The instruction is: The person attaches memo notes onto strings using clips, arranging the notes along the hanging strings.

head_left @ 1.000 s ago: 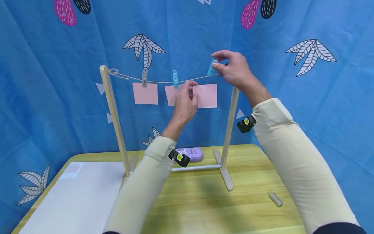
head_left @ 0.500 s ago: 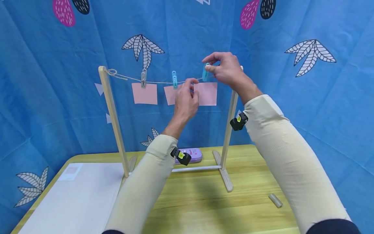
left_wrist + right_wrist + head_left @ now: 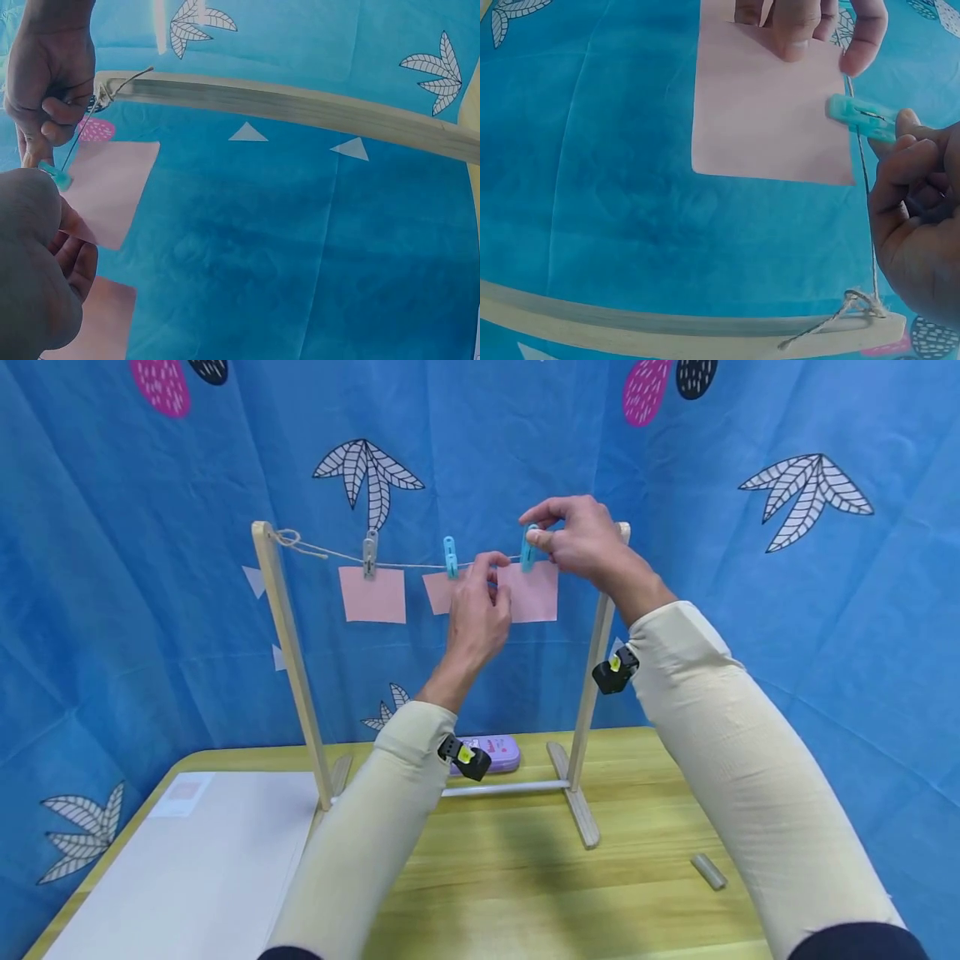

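My left hand (image 3: pixel 476 622) pinches a pink paper card (image 3: pixel 534 597) by its left side, thumb on the near face in the right wrist view. My right hand (image 3: pixel 588 543) pinches the handle end of a light blue clothespin (image 3: pixel 528 552). In the right wrist view that clothespin (image 3: pixel 847 110) lies across the string (image 3: pixel 864 165), its tip overlapping the card's top edge. Left of my hands, a second pink card (image 3: pixel 438 593), partly hidden by my left hand, hangs from a blue clothespin (image 3: pixel 450 558). Farther left, a grey clothespin (image 3: pixel 370 556) holds another pink card (image 3: pixel 372 597).
The string runs between two wooden posts (image 3: pixel 288 652) of a stand on a wooden table (image 3: pixel 480 885). Behind my left forearm lies a purple case (image 3: pixel 502 752). A grey clothespin (image 3: pixel 708 872) lies at right, and a large white sheet (image 3: pixel 195 860) at left. A blue patterned curtain (image 3: pixel 712 635) hangs behind.
My right hand has brought the blue clothespin left and down to the top edge of the held card. The card has risen slightly toward the string. My left hand keeps its grip.
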